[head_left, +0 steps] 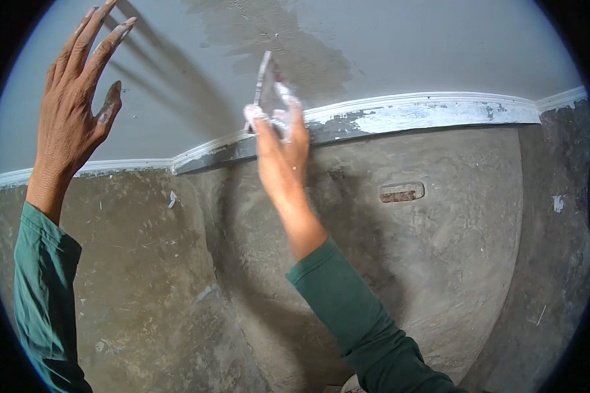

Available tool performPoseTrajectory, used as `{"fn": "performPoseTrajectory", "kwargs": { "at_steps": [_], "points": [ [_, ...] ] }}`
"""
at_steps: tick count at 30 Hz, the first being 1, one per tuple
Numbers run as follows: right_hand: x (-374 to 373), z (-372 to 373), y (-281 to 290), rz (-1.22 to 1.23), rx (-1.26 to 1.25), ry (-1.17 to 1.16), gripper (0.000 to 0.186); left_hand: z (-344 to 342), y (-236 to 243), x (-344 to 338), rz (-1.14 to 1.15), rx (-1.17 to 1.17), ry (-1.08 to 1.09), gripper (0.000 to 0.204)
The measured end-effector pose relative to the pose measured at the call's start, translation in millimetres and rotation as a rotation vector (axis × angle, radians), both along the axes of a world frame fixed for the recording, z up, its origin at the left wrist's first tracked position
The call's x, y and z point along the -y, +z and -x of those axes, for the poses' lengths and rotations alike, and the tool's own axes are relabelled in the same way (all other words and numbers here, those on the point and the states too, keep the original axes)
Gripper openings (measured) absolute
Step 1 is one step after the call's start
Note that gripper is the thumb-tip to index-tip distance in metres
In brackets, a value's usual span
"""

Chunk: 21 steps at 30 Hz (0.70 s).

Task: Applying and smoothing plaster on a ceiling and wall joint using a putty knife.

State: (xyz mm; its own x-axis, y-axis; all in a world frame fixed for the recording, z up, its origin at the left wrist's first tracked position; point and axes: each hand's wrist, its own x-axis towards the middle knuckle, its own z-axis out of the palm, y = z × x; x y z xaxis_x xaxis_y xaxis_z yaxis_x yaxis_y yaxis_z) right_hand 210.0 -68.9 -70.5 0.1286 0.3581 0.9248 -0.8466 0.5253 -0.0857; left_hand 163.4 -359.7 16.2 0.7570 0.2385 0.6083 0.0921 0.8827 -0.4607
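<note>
My left hand (78,108) is raised at upper left, fingertips on or very near the grey painted surface (439,46), fingers apart with nothing held and pale smears on them. My right hand (283,154) grips a flat scraper (263,82) upright near the middle, its fingers and the tool smeared with white. The scraper is over a darker, rough patch (301,49) on the grey surface, just above a white moulded trim (439,108) with patchy white coating; whether its blade touches is unclear.
Below the trim spreads mottled bare concrete (124,262) with a curved raised section (452,262) at centre right. It bears a small oblong recess (401,192) with a brownish inside. The trim turns corners at left and right. A pale rounded object (353,385) peeks from the bottom edge.
</note>
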Motion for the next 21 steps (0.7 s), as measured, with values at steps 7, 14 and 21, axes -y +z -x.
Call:
{"fn": "performPoseTrajectory", "kwargs": {
  "at_steps": [7, 14, 21],
  "points": [
    [-35, 17, 23, 0.161, -0.213, 0.031, 0.074, 7, 6, 9, -0.044, 0.087, 0.107, 0.078],
    [-15, 25, 70, 0.231, -0.331, -0.028, 0.078, 4, 4, 16, -0.062, 0.102, 0.128, 0.080],
    [18, 37, 70, 0.383, -0.157, -0.230, 0.083, 6, 6, 7, -0.065, 0.123, 0.120, 0.080]
  ]
}}
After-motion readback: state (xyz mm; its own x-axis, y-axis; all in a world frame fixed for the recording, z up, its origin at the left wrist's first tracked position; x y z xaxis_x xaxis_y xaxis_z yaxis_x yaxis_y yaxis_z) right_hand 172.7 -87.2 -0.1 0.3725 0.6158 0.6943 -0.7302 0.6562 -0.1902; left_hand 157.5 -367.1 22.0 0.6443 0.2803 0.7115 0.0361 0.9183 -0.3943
